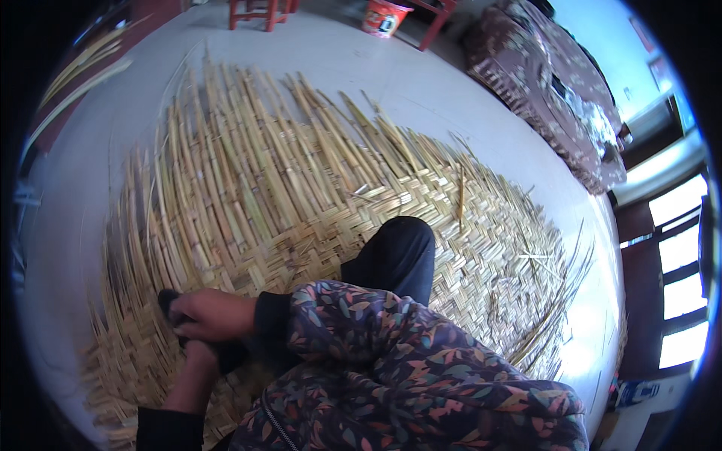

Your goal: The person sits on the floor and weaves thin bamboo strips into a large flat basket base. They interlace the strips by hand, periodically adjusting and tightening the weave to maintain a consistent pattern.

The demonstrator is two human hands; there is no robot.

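I sit on a large mat of woven flat plant strips (479, 253), one dark-trousered knee (395, 248) raised over it. At the left, my right hand (211, 313) is curled over a dark thing (168, 300) that looks like the shoe or sock on my foot. My left hand (200, 355) comes up from below and meets the same dark thing. Its fingers are mostly hidden under the right hand, so their grip does not show. Long unwoven strips (248, 152) fan out from the weave beyond my hands.
A loose short stick (461, 194) lies on the weave. Loose strips (90, 67) lie at the upper left. Around the mat is a pale floor (428, 73). Red wooden stools (265, 14), a red bucket (384, 20) and a cloth-covered bed or sofa (524, 84) stand beyond.
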